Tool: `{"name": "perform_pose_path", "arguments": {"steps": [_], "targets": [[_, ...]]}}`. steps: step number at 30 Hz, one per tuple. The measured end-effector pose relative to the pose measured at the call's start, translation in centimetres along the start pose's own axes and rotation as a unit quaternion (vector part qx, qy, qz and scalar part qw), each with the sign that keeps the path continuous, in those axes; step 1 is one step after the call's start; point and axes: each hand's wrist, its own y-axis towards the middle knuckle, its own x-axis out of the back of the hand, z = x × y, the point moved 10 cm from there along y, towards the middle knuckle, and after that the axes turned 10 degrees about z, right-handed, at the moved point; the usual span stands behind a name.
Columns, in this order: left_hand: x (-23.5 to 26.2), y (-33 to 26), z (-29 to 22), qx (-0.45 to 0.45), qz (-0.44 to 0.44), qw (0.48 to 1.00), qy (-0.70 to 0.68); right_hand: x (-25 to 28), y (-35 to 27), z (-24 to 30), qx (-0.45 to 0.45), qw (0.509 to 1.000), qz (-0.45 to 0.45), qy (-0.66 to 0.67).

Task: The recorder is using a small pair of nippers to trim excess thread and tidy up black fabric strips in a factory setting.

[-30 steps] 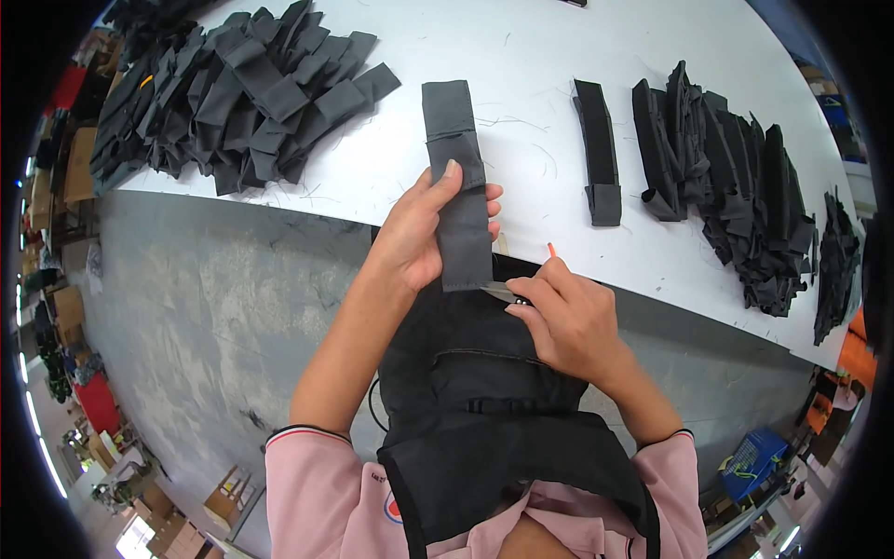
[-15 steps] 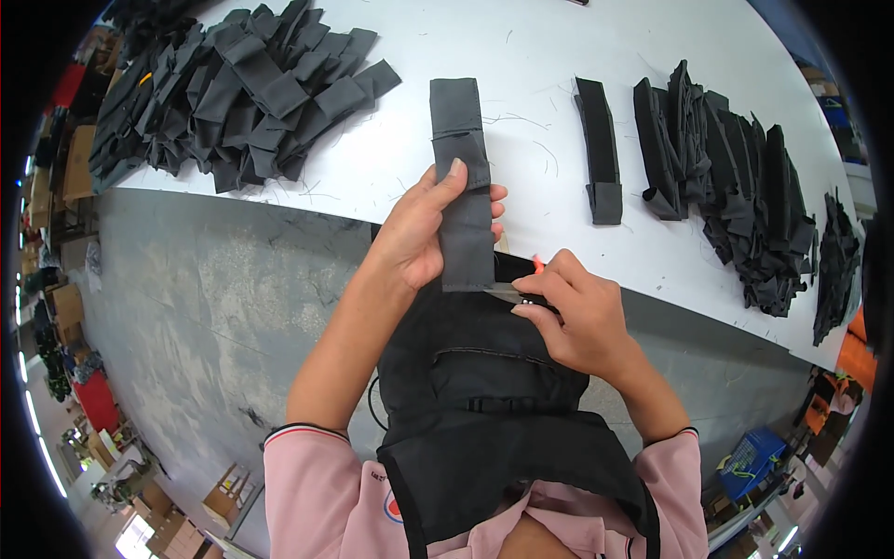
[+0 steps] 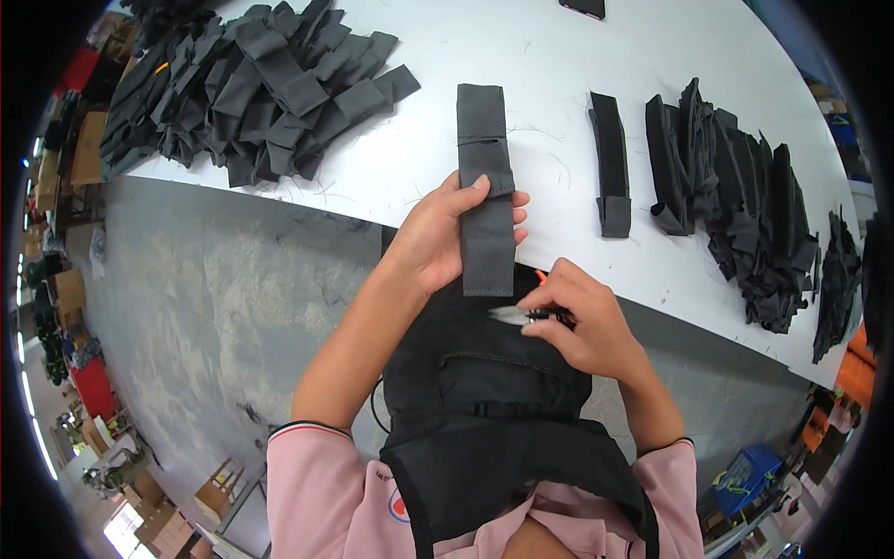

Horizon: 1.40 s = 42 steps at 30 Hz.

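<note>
My left hand [image 3: 452,226] grips a dark grey fabric strap [image 3: 487,244] near its middle, thumb on top and fingertips showing past the right edge. The strap hangs over the table's front edge, with a stitched seam at its lower end. Just below and right of that end, my right hand [image 3: 587,317] is closed round a pair of thread snips [image 3: 510,315]. Their blades point left, apart from the strap, over my black apron [image 3: 494,382].
On the white table [image 3: 549,56], a pile of grey straps [image 3: 270,93] lies at left. A single folded strap [image 3: 611,168] lies right of my hands, with bundled straps [image 3: 745,196] beyond. A dark phone-like object [image 3: 585,7] sits at the far edge; loose threads are scattered about.
The snips have drawn away from the strap's lower right corner, moving down. In the picture, the strap and my left hand sit slightly further right, as do the table's things.
</note>
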Motion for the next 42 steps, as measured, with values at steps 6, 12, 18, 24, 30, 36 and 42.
{"name": "perform_pose_path", "arguments": {"steps": [6, 12, 18, 24, 30, 36, 42], "targets": [[-1.7, -0.3, -0.5, -0.025, 0.037, 0.997, 0.066, 1.4, 3.4, -2.4, -0.056, 0.99, -0.093, 0.091], [-0.5, -0.2, -0.9, -0.028, -0.026, 0.997, 0.074, -2.2, -1.2, 5.9, 0.239, 0.925, -0.178, -0.234], [-1.8, -0.5, -0.9, -0.028, -0.022, 0.994, 0.107, -3.0, -0.8, 3.7, 0.194, 0.932, -0.128, -0.279], [-2.7, -1.0, -1.9, -0.074, -0.029, 0.983, 0.164, 1.7, -2.6, 3.0, 0.088, 0.963, -0.233, -0.101], [-3.0, -1.5, -2.0, -0.087, -0.034, 0.979, 0.181, 2.7, -2.1, 3.6, 0.066, 0.925, -0.259, -0.269], [-3.0, -1.4, -1.9, -0.092, -0.028, 0.98, 0.173, 2.2, -1.6, 3.7, 0.077, 0.927, -0.239, -0.28], [-2.4, -1.3, -1.6, -0.083, -0.029, 0.983, 0.161, 1.6, -1.2, 4.0, 0.071, 0.916, -0.234, -0.319]]}}
